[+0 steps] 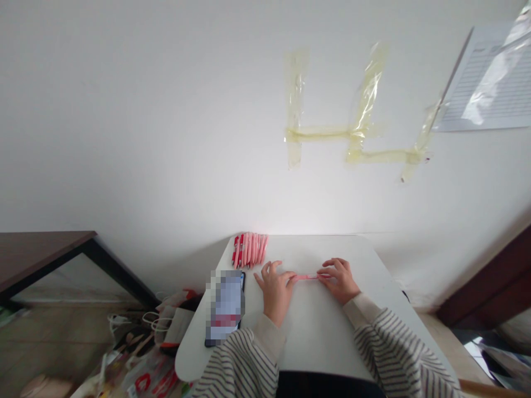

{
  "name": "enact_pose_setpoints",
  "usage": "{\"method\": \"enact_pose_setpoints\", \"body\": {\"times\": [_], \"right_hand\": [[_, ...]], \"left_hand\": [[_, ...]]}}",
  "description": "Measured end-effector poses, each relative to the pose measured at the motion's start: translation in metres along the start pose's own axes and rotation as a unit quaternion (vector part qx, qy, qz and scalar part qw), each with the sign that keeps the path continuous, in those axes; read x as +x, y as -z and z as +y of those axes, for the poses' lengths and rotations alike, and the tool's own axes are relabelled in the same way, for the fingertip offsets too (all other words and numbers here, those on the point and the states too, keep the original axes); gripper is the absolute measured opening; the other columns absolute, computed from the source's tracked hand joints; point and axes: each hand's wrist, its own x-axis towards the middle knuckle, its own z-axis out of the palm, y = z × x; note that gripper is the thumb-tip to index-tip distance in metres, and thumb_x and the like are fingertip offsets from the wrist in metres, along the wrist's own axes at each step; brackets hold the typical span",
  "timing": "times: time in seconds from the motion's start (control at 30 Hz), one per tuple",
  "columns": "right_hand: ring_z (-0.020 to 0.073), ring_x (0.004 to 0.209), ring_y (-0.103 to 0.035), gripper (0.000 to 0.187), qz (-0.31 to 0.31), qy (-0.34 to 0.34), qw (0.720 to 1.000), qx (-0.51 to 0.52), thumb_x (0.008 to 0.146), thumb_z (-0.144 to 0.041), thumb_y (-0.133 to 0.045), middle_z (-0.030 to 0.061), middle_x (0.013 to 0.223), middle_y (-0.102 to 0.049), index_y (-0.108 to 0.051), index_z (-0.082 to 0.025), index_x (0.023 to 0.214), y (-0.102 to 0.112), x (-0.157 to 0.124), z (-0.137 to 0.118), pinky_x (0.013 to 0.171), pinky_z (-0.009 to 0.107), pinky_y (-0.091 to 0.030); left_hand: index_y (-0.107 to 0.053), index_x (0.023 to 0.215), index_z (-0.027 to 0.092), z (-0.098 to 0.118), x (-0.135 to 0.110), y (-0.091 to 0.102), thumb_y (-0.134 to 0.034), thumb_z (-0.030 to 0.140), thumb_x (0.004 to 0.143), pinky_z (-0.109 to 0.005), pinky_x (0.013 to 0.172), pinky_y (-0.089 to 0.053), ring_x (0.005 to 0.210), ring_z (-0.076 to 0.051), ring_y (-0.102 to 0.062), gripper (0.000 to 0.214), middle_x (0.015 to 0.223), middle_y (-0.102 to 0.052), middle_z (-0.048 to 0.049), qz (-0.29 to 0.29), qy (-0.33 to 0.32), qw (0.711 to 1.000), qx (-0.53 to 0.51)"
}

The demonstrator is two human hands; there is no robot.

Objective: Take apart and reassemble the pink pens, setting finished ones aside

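Observation:
A slim pink pen (307, 276) lies crosswise between my two hands, just over the white table (319, 326). My left hand (277, 287) pinches its left end between thumb and forefinger, the other fingers raised. At the right end, my right hand (339, 279) grips it with the fingertips and hides that tip. Beyond my left hand, a row of several pink and red pens (251, 250) lies side by side at the table's far left corner.
A phone (226, 309) with a blurred screen lies at the table's left edge. Bags and cables (157, 337) crowd the floor to the left, below a dark brown table (45, 251). The white wall (166, 121), with yellowish tape (323, 134), stands directly behind.

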Motion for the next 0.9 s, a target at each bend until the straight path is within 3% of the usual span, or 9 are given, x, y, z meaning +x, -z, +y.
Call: {"method": "enact_pose_setpoints", "body": {"times": [0.33, 0.6, 0.77, 0.9], "right_hand": [[0.0320, 0.118, -0.050, 0.014, -0.009, -0.002, 1.000, 0.002, 0.088, -0.030, -0.069, 0.0098, 0.109, -0.071, -0.083, -0.031, 0.087, 0.0002, 0.0014, 0.0031, 0.103, 0.051, -0.048], [0.0301, 0.117, -0.051, 0.010, -0.002, -0.005, 1.000, 0.004, 0.085, -0.030, -0.072, 0.0079, 0.109, -0.071, -0.081, -0.030, 0.090, -0.0014, 0.0003, 0.0036, 0.102, 0.048, -0.047], [0.0307, 0.116, -0.051, 0.018, 0.005, -0.008, 1.000, 0.001, 0.085, -0.032, -0.071, 0.0086, 0.110, -0.070, -0.081, -0.031, 0.100, -0.0037, -0.0005, 0.0048, 0.102, 0.049, -0.047], [0.0311, 0.116, -0.050, 0.015, 0.001, -0.009, 1.000, -0.002, 0.087, -0.029, -0.068, 0.0090, 0.108, -0.070, -0.082, -0.031, 0.093, -0.0038, -0.0002, 0.0047, 0.102, 0.050, -0.047]], "left_hand": [[-0.081, 0.093, 0.036, 0.0000, 0.0002, -0.0009, -0.071, 0.037, 0.086, -0.075, 0.116, -0.015, 0.137, -0.035, -0.038, 0.012, 0.138, -0.058, -0.0053, -0.007, 0.004, 1.000, -0.006], [-0.081, 0.092, 0.036, 0.0005, 0.0004, -0.0001, -0.072, 0.035, 0.086, -0.076, 0.116, -0.014, 0.138, -0.035, -0.038, 0.011, 0.138, -0.058, -0.0057, -0.010, 0.007, 1.000, -0.009], [-0.081, 0.093, 0.035, 0.0022, 0.0005, 0.0021, -0.073, 0.033, 0.084, -0.076, 0.116, -0.014, 0.138, -0.036, -0.038, 0.012, 0.139, -0.058, -0.0059, -0.017, 0.013, 1.000, -0.012], [-0.081, 0.091, 0.036, 0.0007, 0.0003, 0.0001, -0.074, 0.033, 0.084, -0.076, 0.116, -0.017, 0.137, -0.035, -0.040, 0.011, 0.136, -0.059, -0.0046, -0.006, 0.007, 1.000, -0.001]]}}
